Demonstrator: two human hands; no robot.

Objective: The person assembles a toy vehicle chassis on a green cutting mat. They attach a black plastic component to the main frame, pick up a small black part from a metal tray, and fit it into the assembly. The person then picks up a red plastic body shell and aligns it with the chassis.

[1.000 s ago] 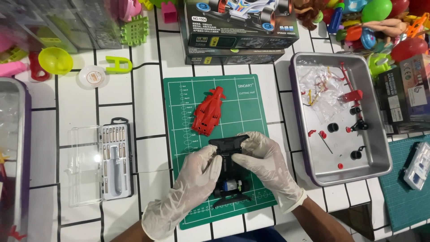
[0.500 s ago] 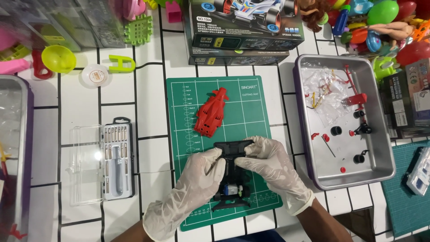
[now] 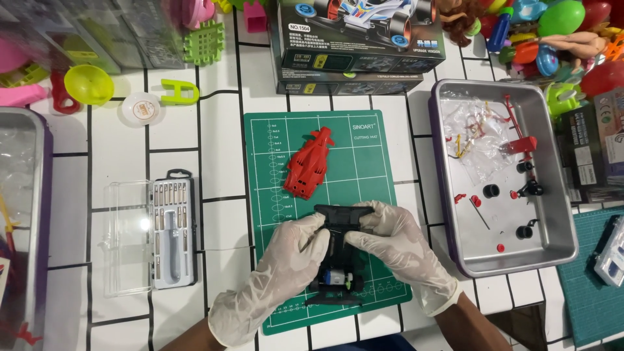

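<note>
Fingers (image 3: 311, 242) of both gloved hands are still gripping the black toy car frame (image 3: 343, 250), now shifted slightly down the green mat (image 3: 370, 162)

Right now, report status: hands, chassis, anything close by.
Left hand and right hand both gripping black chassis on green mat. Red body shell lies apart, just beyond. Nothing blocking.

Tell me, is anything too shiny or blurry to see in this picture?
Head view: mostly sharp and evenly lit; a white glare spot sits on the clear lid of the screwdriver set; the metal tray shines a little; both gloved hands, left and right, look crisp on the black toy car chassis; the straight tile lines bend slightly near the edges.
</note>
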